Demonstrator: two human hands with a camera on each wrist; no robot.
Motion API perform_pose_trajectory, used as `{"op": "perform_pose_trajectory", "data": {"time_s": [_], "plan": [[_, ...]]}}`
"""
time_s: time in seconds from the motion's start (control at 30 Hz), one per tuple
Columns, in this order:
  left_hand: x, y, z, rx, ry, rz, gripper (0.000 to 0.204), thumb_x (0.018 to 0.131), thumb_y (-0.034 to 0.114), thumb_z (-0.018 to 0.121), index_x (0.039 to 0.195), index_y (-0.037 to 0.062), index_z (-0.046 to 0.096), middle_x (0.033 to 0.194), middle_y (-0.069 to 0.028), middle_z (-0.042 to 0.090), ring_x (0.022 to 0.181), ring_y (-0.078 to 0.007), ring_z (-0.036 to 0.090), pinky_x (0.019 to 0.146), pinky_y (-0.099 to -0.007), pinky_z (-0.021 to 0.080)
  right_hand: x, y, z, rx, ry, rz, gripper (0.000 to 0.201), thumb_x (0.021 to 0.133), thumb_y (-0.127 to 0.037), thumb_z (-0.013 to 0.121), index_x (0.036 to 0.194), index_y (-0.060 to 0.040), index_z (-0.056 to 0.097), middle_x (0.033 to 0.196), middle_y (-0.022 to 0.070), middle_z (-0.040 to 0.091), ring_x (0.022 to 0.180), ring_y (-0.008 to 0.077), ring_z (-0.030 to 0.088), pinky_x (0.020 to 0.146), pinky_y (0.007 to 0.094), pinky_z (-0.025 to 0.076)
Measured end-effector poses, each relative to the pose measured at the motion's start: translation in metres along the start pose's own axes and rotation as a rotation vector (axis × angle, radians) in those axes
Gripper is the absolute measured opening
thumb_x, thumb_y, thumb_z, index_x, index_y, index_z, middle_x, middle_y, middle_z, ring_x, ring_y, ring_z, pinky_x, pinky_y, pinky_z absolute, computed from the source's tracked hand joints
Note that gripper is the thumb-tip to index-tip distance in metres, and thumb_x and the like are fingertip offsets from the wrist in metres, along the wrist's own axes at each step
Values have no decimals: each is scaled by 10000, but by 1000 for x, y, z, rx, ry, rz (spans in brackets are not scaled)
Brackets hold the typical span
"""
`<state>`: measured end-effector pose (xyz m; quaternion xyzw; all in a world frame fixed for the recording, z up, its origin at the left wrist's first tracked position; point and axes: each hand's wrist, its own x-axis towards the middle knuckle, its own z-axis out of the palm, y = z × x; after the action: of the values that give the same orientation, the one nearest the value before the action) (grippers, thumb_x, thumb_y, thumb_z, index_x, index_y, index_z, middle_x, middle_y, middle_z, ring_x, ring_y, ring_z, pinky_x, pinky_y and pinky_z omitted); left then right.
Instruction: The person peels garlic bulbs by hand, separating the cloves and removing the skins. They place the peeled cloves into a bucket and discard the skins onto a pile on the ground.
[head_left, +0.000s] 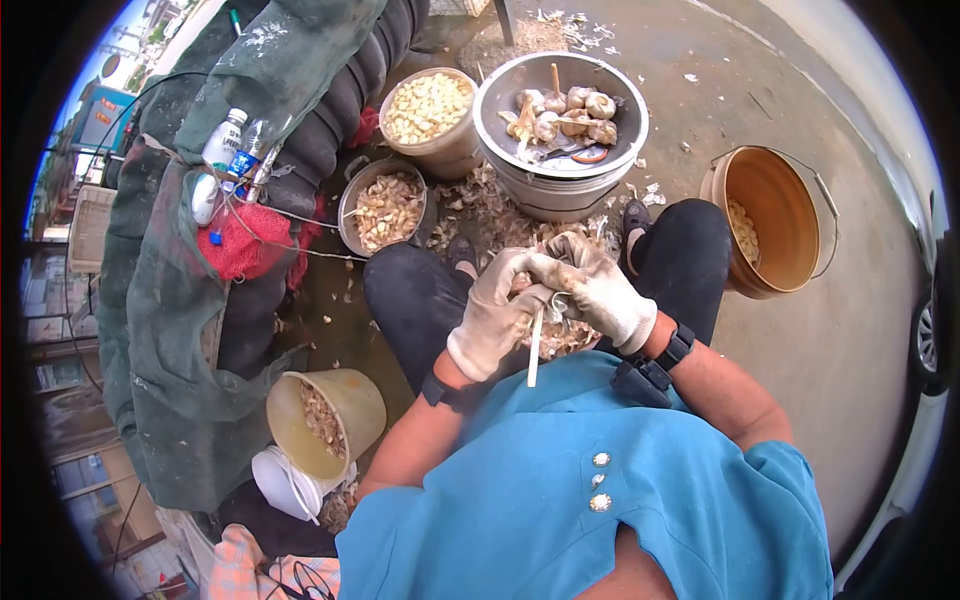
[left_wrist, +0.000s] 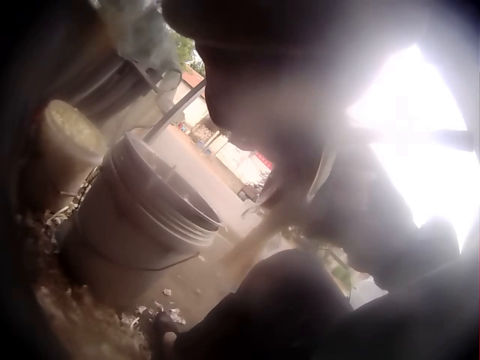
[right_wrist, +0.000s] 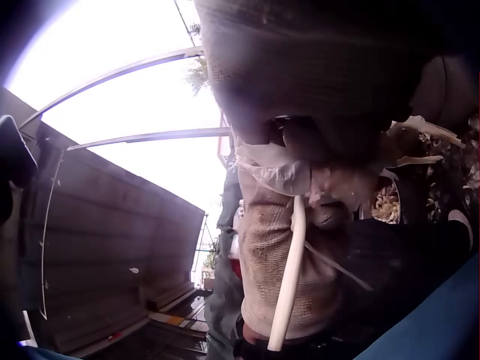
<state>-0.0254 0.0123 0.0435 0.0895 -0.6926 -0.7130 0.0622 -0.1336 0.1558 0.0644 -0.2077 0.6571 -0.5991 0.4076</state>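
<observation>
Between my two gloved hands, over the lap, is a garlic bulb (right_wrist: 341, 184), mostly hidden by the fingers in the head view. Its long pale stalk (head_left: 535, 352) sticks out downward toward my body. My left hand (head_left: 500, 310) grips the bulb from the left, fingers curled round it. From the other side my right hand (head_left: 602, 292) pinches at it, thumb and fingertips close to the left fingers. Thin white papery skin (right_wrist: 279, 174) hangs loose by the fingers in the right wrist view. The left wrist view is dark and backlit.
Ahead, a grey basin (head_left: 490, 100) of garlic bulbs rests on a bucket. Around me stand a bucket of peeled cloves (head_left: 465, 140), a pot of unpeeled cloves (head_left: 430, 225), a brown bucket (head_left: 795, 210) and a tipped cream bucket (head_left: 365, 410). Skins litter the ground.
</observation>
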Motion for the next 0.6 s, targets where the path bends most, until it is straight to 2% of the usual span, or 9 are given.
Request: {"op": "perform_pose_trajectory", "data": {"time_s": [0.07, 0.1, 0.2, 0.23, 0.33, 0.37, 0.4, 0.47, 0.6], "plan": [[-1, 1, 0, -86, 8, -4, 378, 891, 84, 640, 1236, 16, 502, 1012, -30, 603, 834, -85, 598, 752, -223, 511, -5, -10, 4, 331, -27, 72, 382, 932, -349, 652, 1044, -5, 530, 938, 31, 564, 870, 53, 538, 705, 231, 484], [-1, 3, 0, -170, 7, -5, 374, 898, 107, 649, 1230, 14, 502, 1017, -36, 604, 858, -100, 616, 757, -233, 522, -4, -8, 6, 405, -33, 63, 295, 953, -287, 634, 1059, -29, 539, 957, 12, 565, 851, 48, 532, 691, 215, 475], [-2, 6, 1, -374, -28, 37, 298, 948, 99, 594, 1223, 5, 527, 1021, -60, 601, 847, -99, 609, 725, -250, 539, -2, -1, 6, 418, -45, 54, 264, 966, -280, 611, 1081, -49, 554, 958, -5, 563, 855, 34, 521, 702, 200, 456], [-2, 10, 0, -521, -48, -93, 262, 972, 154, 590, 1178, 8, 522, 978, -56, 603, 785, -108, 631, 692, -260, 551, -2, -1, 6, 418, -47, 56, 264, 966, -280, 611, 1081, -49, 554, 958, -5, 563, 855, 34, 521, 702, 200, 456], [-3, 7, 2, -584, 23, -97, 271, 973, 171, 594, 1169, 1, 512, 962, -59, 598, 753, -112, 632, 689, -260, 554, -1, -5, 8, 424, -13, 46, 270, 977, -311, 586, 1103, -73, 575, 932, -40, 558, 754, 4, 493, 618, 168, 407], [0, -1, -2, -480, 35, -88, 395, 888, 170, 700, 1189, 32, 484, 1036, -138, 627, 957, -231, 665, 736, -351, 596, 1, -2, 13, 473, 43, 22, 254, 986, -314, 571, 1101, -88, 581, 849, -55, 551, 636, -2, 461, 525, 154, 356], [0, -7, -2, -481, 40, -90, 395, 888, 170, 700, 1189, 32, 484, 1036, -138, 627, 957, -231, 665, 736, -351, 596, 2, 1, 11, 473, 39, 26, 254, 986, -314, 571, 1101, -88, 581, 849, -55, 551, 636, -2, 461, 525, 154, 356], [0, -13, 1, -904, -93, -13, 412, 888, 184, 702, 1192, 48, 459, 1089, -185, 622, 1003, -302, 660, 779, -401, 602, 1, 5, 3, 928, -166, 183, 229, 998, -310, 553, 1087, -101, 579, 768, -67, 534, 553, -3, 426, 458, 156, 309], [3, -8, -1, -957, -69, -58, 400, 897, 207, 693, 1179, 51, 457, 1117, -198, 610, 994, -332, 653, 796, -473, 597, 3, 11, -1, 978, -219, 153, 205, 1009, -299, 532, 1078, -108, 559, 733, -58, 521, 514, 12, 394, 415, 164, 261]]}}
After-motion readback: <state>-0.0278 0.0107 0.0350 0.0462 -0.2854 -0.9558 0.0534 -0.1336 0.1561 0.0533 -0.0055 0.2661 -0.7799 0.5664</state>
